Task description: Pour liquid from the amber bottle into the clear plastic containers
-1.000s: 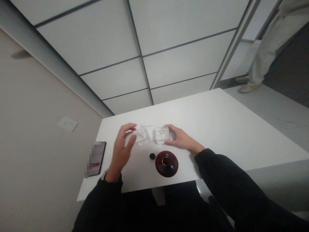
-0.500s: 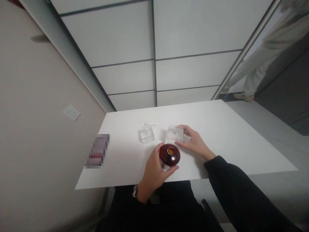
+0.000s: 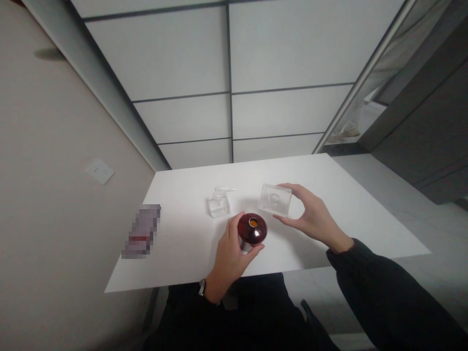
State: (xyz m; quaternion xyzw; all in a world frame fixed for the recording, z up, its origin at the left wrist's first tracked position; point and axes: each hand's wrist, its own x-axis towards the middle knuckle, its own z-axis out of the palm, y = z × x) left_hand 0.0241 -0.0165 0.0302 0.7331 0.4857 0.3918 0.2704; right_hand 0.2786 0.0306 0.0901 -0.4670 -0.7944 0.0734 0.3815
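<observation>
My left hand [image 3: 235,248] curls its fingers and thumb around a squat, glossy dark red vase [image 3: 260,232]. The vase is upright, its small ringed mouth facing up with orange showing inside. In my right hand [image 3: 309,214] a clear rectangular glass block [image 3: 281,200] with a round mark in its middle is gripped between thumb and fingers, seemingly raised off the table and tilted. A clear square glass bottle [image 3: 218,206] sits on the table beyond my left hand. Close behind it lies a thin, clear, pointed piece [image 3: 229,189], too faint to name.
The white table [image 3: 183,243] stands against a panelled sliding door [image 3: 270,44]. A blurred-out flat object [image 3: 142,229] lies at its left edge. The wall at left holds a socket [image 3: 100,171]. Part of a person in pale trousers shows at the upper right.
My right hand has moved right with the glass block, which is now tilted and farther from the vase. My left hand still holds the vase. The view has shifted slightly.
</observation>
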